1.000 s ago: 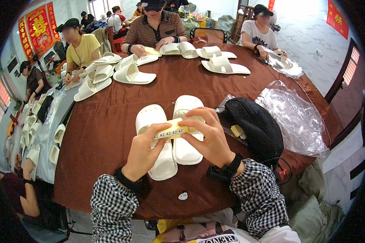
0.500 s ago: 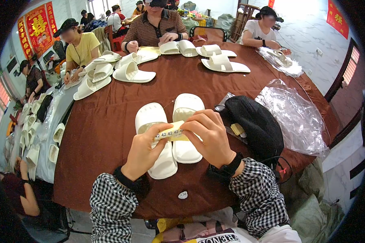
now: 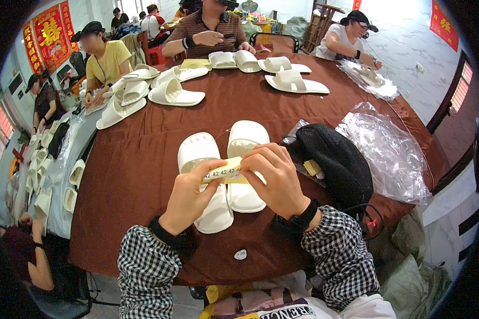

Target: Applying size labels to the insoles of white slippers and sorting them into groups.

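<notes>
Between my hands, a pale yellow strip of size stickers (image 3: 224, 171) with a row of printed numbers is stretched above a pair of slippers. My left hand (image 3: 186, 199) pinches its left end between thumb and fingers. At the strip's right end, the thumb and fingertips of my right hand (image 3: 274, 175) are closed on it. Below lie the white left slipper (image 3: 198, 149) and the white right slipper (image 3: 248, 136), side by side, toes away from me. My hands and the strip hide the slippers' middles. A small round white sticker (image 3: 240, 254) rests near the table's front edge.
On the brown-covered table (image 3: 143, 175), a black mesh bag (image 3: 338, 167) and crumpled clear plastic (image 3: 386, 154) lie to my right. More white slippers (image 3: 176, 94) sit along the far side. Several people work around, one person (image 3: 210, 37) straight across. A side table (image 3: 72, 159) holds slippers at left.
My hands keep their grip on the strip and barely shift. Across the table, the person opposite has raised a hand off the slippers, and the person at far right has leaned in.
</notes>
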### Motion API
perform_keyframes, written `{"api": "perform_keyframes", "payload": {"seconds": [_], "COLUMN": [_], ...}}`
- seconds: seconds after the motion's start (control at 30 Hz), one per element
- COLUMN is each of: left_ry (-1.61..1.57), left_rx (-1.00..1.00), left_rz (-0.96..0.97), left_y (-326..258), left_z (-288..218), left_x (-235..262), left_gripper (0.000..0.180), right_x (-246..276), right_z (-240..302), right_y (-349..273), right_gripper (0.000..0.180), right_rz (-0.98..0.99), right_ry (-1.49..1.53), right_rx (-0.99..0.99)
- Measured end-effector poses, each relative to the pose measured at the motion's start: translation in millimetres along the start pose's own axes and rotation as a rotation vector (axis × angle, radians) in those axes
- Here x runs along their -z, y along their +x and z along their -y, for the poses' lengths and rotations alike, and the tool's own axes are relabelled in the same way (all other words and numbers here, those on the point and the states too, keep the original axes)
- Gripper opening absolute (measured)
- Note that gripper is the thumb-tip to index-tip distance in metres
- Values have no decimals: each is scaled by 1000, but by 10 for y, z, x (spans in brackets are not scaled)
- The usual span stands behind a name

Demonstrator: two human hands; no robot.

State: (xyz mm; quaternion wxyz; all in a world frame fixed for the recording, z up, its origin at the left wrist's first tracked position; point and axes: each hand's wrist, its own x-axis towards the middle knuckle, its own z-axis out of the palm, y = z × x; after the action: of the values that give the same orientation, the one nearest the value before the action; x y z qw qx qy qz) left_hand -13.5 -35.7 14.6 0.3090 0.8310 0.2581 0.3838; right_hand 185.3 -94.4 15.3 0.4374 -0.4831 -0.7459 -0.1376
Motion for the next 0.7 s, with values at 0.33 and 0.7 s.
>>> {"api": "perform_keyframes", "payload": {"seconds": [0.33,0.7], "left_ry": [6,-63], "left_rx": [-24,92], "left_rz": [-11,-187], "left_y": [-7,29], "left_z": [-1,68], "left_x": [7,145], "left_gripper": [33,34], "right_x": [26,59], "right_z": [29,104], "right_y": [7,61], "right_gripper": [11,12], "right_rz": [18,22], "right_ry": [42,310], "right_rx": [-23,-153]}}
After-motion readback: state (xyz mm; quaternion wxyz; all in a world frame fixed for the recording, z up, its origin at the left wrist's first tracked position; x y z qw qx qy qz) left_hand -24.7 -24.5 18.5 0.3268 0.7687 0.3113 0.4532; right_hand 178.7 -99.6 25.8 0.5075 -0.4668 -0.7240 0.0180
